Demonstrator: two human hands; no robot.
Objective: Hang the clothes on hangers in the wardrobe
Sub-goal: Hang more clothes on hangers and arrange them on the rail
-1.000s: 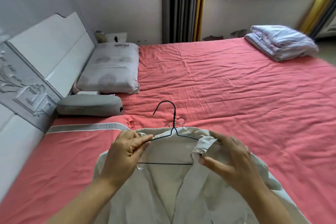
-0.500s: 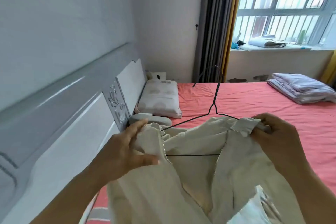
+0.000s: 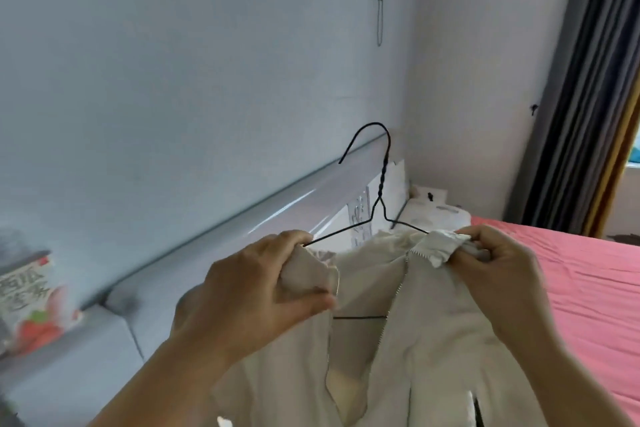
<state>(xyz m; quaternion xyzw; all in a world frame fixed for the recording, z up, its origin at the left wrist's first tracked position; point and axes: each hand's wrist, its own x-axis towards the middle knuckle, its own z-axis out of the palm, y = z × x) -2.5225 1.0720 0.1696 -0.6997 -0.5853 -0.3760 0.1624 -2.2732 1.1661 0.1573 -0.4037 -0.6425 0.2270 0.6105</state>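
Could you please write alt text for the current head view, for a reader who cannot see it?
Two hands hold a cream zip jacket on a black wire hanger: the left hand grips one shoulder, the right hand pinches the collar. Behind are a grey headboard and a pink bed.

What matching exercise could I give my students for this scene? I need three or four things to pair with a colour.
Things:
1. hanger
2. jacket
3. bed sheet
4. curtain

Colours:
A. pink-red
B. dark grey
C. black
D. cream

Pairs: 1-C, 2-D, 3-A, 4-B
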